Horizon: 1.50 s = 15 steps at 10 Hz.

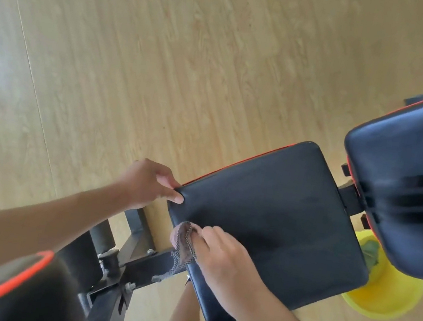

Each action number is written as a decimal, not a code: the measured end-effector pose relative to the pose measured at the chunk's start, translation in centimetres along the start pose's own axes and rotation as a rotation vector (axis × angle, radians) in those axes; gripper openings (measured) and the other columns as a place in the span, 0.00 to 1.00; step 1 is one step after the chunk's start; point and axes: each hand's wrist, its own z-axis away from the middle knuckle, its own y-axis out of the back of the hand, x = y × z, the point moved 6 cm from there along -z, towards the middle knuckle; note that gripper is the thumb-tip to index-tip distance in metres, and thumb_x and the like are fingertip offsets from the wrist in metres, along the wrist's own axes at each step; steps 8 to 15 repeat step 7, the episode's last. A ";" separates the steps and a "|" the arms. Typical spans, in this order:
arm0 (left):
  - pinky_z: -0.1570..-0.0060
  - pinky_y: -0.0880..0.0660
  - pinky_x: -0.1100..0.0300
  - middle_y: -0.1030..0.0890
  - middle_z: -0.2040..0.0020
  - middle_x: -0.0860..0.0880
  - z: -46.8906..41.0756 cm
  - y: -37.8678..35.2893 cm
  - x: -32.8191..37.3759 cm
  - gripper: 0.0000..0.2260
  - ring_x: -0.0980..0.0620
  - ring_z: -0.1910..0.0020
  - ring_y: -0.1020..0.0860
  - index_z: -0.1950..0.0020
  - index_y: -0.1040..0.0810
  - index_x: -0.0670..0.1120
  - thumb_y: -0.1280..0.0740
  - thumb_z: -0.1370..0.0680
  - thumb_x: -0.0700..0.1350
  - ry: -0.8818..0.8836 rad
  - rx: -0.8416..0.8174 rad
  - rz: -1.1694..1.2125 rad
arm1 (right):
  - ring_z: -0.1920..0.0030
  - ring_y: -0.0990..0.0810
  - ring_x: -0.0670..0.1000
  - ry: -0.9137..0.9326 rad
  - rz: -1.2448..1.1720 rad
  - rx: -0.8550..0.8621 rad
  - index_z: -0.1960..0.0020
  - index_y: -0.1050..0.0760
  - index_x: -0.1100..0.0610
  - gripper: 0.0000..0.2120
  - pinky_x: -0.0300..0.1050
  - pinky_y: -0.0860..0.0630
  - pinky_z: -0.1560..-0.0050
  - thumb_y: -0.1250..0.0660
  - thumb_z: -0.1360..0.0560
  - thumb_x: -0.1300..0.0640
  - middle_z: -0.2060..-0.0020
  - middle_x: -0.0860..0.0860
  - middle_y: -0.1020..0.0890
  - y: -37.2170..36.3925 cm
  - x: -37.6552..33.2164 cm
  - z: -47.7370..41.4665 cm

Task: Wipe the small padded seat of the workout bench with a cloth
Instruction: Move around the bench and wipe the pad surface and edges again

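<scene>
The small black padded seat (279,216) with orange piping lies across the middle of the view. My left hand (149,185) grips its far left corner, thumb on top of the pad. My right hand (224,263) presses a brown-grey checked cloth (184,242) against the seat's near left edge; part of the cloth hangs down over the side.
The long black backrest pad (406,193) lies at the right. A yellow bucket (389,296) stands on the wooden floor (166,54) beneath it. The black metal frame (128,267) and a foam roller run under the seat at lower left. My leg and shoe show at the bottom.
</scene>
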 end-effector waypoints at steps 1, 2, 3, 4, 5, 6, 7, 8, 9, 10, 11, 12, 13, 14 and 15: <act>0.51 0.22 0.55 0.12 0.59 0.52 0.2 0.2 -0.3 0.08 0.49 0.52 0.15 0.62 0.12 0.54 0.18 0.37 0.52 -0.010 -0.068 0.067 | 0.69 0.25 0.52 -0.348 -0.150 0.172 0.60 0.19 0.59 0.09 0.42 0.27 0.71 0.20 0.35 0.68 0.68 0.53 0.25 1.7 2.5 -3.9; 0.40 0.22 0.48 0.11 0.50 0.49 0.7 0.3 -1.4 0.10 0.43 0.44 0.15 0.50 0.11 0.51 0.28 0.27 0.40 0.046 -0.184 0.189 | 0.66 0.23 0.53 -0.288 -0.189 0.147 0.62 0.18 0.58 0.11 0.43 0.23 0.70 0.19 0.40 0.68 0.66 0.52 0.23 0.2 0.0 -6.7; 0.37 0.26 0.47 0.13 0.41 0.48 1.8 -0.1 -2.4 0.20 0.45 0.39 0.17 0.37 0.15 0.52 0.34 0.24 0.36 0.118 -0.357 0.291 | 0.64 0.25 0.50 0.059 -0.029 -0.062 0.62 0.17 0.53 0.09 0.40 0.26 0.67 0.21 0.37 0.64 0.64 0.49 0.23 -1.8 -2.6 -5.5; 0.33 0.29 0.42 0.16 0.36 0.45 2.1 -0.5 -2.8 0.18 0.44 0.36 0.18 0.34 0.17 0.49 0.33 0.24 0.46 0.133 -0.404 0.488 | 0.68 0.26 0.52 -0.231 -0.098 0.058 0.67 0.21 0.57 0.13 0.42 0.34 0.74 0.19 0.41 0.69 0.68 0.49 0.30 0.1 1.4 -7.0; 0.33 0.29 0.39 0.17 0.35 0.45 2.7 0.2 -3.7 0.16 0.44 0.35 0.19 0.37 0.16 0.45 0.35 0.22 0.48 0.173 -0.295 0.685 | 0.71 0.25 0.54 -0.414 -0.183 0.145 0.70 0.25 0.59 0.17 0.40 0.35 0.77 0.18 0.46 0.71 0.70 0.51 0.31 0.4 1.9 -8.8; 0.36 0.27 0.41 0.15 0.37 0.44 3.8 3.0 -4.7 0.17 0.42 0.34 0.20 0.36 0.17 0.44 0.34 0.22 0.47 0.082 -0.076 0.667 | 0.68 0.24 0.52 -0.183 -0.097 0.036 0.66 0.21 0.56 0.14 0.43 0.29 0.75 0.19 0.45 0.67 0.67 0.51 0.25 -1.6 -1.7 -4.6; 0.52 0.19 0.55 0.16 0.40 0.37 8.2 8.3 -10.1 0.13 0.48 0.47 0.14 0.46 0.14 0.47 0.38 0.19 0.39 0.012 0.258 0.663 | 0.66 0.26 0.49 -0.277 -0.128 -0.018 0.66 0.21 0.55 0.12 0.38 0.31 0.73 0.21 0.45 0.64 0.67 0.49 0.26 -1.7 0.2 3.9; 0.52 0.19 0.55 0.16 0.40 0.37 8.2 8.3 -10.1 0.13 0.48 0.47 0.14 0.46 0.14 0.47 0.38 0.19 0.39 0.012 0.258 0.663 | 0.66 0.26 0.49 -0.277 -0.128 -0.018 0.66 0.21 0.55 0.12 0.38 0.31 0.73 0.21 0.45 0.64 0.67 0.49 0.26 -1.7 0.2 3.9; 0.52 0.19 0.55 0.16 0.40 0.37 8.2 8.3 -10.1 0.13 0.48 0.47 0.14 0.46 0.14 0.47 0.38 0.19 0.39 0.012 0.258 0.663 | 0.66 0.26 0.49 -0.277 -0.128 -0.018 0.66 0.21 0.55 0.12 0.38 0.31 0.73 0.21 0.45 0.64 0.67 0.49 0.26 -1.7 0.2 3.9; 0.52 0.19 0.55 0.16 0.40 0.37 8.2 8.3 -10.1 0.13 0.48 0.47 0.14 0.46 0.14 0.47 0.38 0.19 0.39 0.012 0.258 0.663 | 0.66 0.26 0.49 -0.277 -0.128 -0.018 0.66 0.21 0.55 0.12 0.38 0.31 0.73 0.21 0.45 0.64 0.67 0.49 0.26 -1.7 0.2 3.9; 0.52 0.19 0.55 0.16 0.40 0.37 8.2 8.3 -10.1 0.13 0.48 0.47 0.14 0.46 0.14 0.47 0.38 0.19 0.39 0.012 0.258 0.663 | 0.66 0.26 0.49 -0.277 -0.128 -0.018 0.66 0.21 0.55 0.12 0.38 0.31 0.73 0.21 0.45 0.64 0.67 0.49 0.26 -1.7 0.2 3.9; 0.52 0.19 0.55 0.16 0.40 0.37 8.2 8.3 -10.1 0.13 0.48 0.47 0.14 0.46 0.14 0.47 0.38 0.19 0.39 0.012 0.258 0.663 | 0.66 0.26 0.49 -0.277 -0.128 -0.018 0.66 0.21 0.55 0.12 0.38 0.31 0.73 0.21 0.45 0.64 0.67 0.49 0.26 -1.7 0.2 3.9; 0.52 0.19 0.55 0.16 0.40 0.37 8.2 8.3 -10.1 0.13 0.48 0.47 0.14 0.46 0.14 0.47 0.38 0.19 0.39 0.012 0.258 0.663 | 0.66 0.26 0.49 -0.277 -0.128 -0.018 0.66 0.21 0.55 0.12 0.38 0.31 0.73 0.21 0.45 0.64 0.67 0.49 0.26 -1.7 0.2 3.9; 0.52 0.19 0.55 0.16 0.40 0.37 8.2 8.3 -10.1 0.13 0.48 0.47 0.14 0.46 0.14 0.47 0.38 0.19 0.39 0.012 0.258 0.663 | 0.66 0.26 0.49 -0.277 -0.128 -0.018 0.66 0.21 0.55 0.12 0.38 0.31 0.73 0.21 0.45 0.64 0.67 0.49 0.26 -1.7 0.2 3.9; 0.52 0.19 0.55 0.16 0.40 0.37 8.2 8.3 -10.1 0.13 0.48 0.47 0.14 0.46 0.14 0.47 0.38 0.19 0.39 0.012 0.258 0.663 | 0.66 0.26 0.49 -0.277 -0.128 -0.018 0.66 0.21 0.55 0.12 0.38 0.31 0.73 0.21 0.45 0.64 0.67 0.49 0.26 -1.7 0.2 3.9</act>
